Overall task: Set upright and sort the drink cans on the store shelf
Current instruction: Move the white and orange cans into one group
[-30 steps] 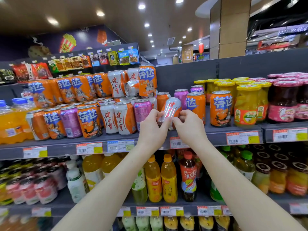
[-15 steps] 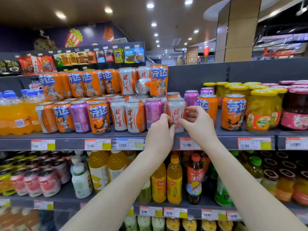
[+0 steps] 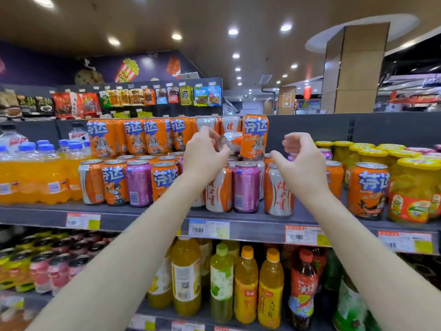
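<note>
Left hand [image 3: 205, 154]: fingers [image 3: 210, 133] curled around the end of a tipped can [image 3: 230, 142], silver and orange, lying on its side in the upper tier. Just right of those fingertips: upright orange can [image 3: 254, 137]. Right hand [image 3: 299, 158]: fingers parted, empty, above a white-and-orange can [image 3: 278, 189] standing on the shelf [image 3: 143, 217].
</note>
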Demonstrator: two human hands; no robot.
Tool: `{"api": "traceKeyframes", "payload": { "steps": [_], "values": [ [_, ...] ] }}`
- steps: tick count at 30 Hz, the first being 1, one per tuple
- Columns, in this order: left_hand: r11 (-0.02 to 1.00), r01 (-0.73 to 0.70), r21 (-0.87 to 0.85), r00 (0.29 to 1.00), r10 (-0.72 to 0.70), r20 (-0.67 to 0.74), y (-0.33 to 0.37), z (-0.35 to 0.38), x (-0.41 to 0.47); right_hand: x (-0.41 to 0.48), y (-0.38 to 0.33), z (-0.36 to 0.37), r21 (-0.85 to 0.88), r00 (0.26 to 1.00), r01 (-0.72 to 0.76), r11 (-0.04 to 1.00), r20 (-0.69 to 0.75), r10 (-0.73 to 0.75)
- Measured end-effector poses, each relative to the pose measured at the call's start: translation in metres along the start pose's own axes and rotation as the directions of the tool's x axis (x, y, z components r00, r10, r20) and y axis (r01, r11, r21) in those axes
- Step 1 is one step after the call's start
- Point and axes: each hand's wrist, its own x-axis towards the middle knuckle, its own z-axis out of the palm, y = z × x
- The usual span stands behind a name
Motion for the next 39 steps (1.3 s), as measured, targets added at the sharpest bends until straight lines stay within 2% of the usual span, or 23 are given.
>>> {"api": "traceKeyframes", "payload": {
  "steps": [3,6,10,14,17,26,31,34,39],
  "values": [
    [0.994,0.073,0.08,0.98,-0.086,0.181,-0.007,0.005,0.026,0.031,-0.008,0.014,-0.074,0.983,-0.104,0.992,0.146,0.114],
    [0.991,0.075,0.108,0.949,-0.104,0.297,-0.01,0.016,0.043,0.051,-0.006,0.023,-0.144,0.942,-0.2,0.969,0.243,0.23],
    [0.995,0.021,0.096,0.947,-0.051,0.316,-0.009,0.03,0.055,0.063,-0.003,0.032,-0.195,0.914,-0.236,0.952,0.29,0.285],
    [0.949,-0.097,0.301,0.949,-0.002,0.314,-0.006,0.038,0.065,0.064,-0.002,0.037,-0.211,0.909,-0.198,0.957,0.327,0.26],
    [0.929,-0.095,0.359,0.951,-0.022,0.308,-0.008,0.038,0.067,0.062,-0.002,0.037,-0.236,0.912,-0.162,0.958,0.336,0.237],
    [0.99,-0.041,0.134,0.968,0.006,0.249,-0.022,0.028,0.058,0.062,-0.002,0.038,-0.192,0.918,-0.183,0.964,0.318,0.237],
    [0.992,-0.033,-0.121,0.995,0.044,0.09,-0.017,0.015,0.058,0.062,-0.001,0.038,-0.192,0.921,-0.173,0.966,0.317,0.228],
    [0.977,-0.035,-0.21,0.998,0.044,0.037,-0.013,0.009,0.059,0.062,-0.002,0.038,-0.195,0.918,-0.171,0.966,0.324,0.228],
    [0.964,0.01,-0.266,0.998,0.005,0.056,-0.014,0.006,0.063,0.061,-0.001,0.037,-0.193,0.917,-0.167,0.967,0.33,0.225]
  ]
}}
